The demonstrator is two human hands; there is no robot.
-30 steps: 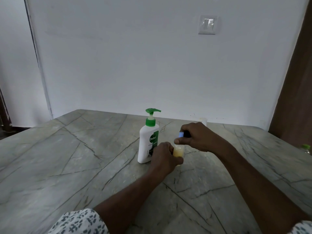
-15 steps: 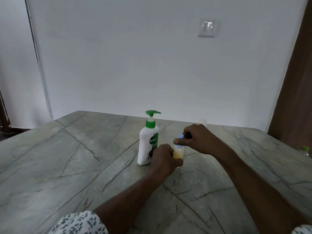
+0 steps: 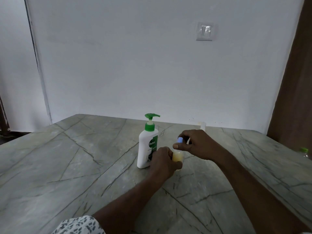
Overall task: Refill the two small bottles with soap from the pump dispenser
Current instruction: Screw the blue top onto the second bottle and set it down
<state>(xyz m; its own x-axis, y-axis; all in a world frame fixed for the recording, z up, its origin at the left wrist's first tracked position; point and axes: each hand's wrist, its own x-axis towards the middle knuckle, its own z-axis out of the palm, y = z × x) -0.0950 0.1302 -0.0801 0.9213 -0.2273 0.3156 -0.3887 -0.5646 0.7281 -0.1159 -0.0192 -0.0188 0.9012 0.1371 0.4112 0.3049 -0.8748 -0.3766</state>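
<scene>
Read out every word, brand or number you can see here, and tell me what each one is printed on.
"Dettol": on the green label of the white plastic pump dispenser.
Smaller print below it on that label: too small and blurred to read.
None visible on the small clear bottle of yellow soap or its blue cap.
None visible on the white wall switch.

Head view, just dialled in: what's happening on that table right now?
A person is working on one small bottle that holds yellowish soap, just right of the pump dispenser on the stone table. The left hand grips the bottle's body, and the right hand pinches its blue cap at the top; whether the cap is seated I cannot tell. A pale container, perhaps the second bottle, stands behind by the wall.
</scene>
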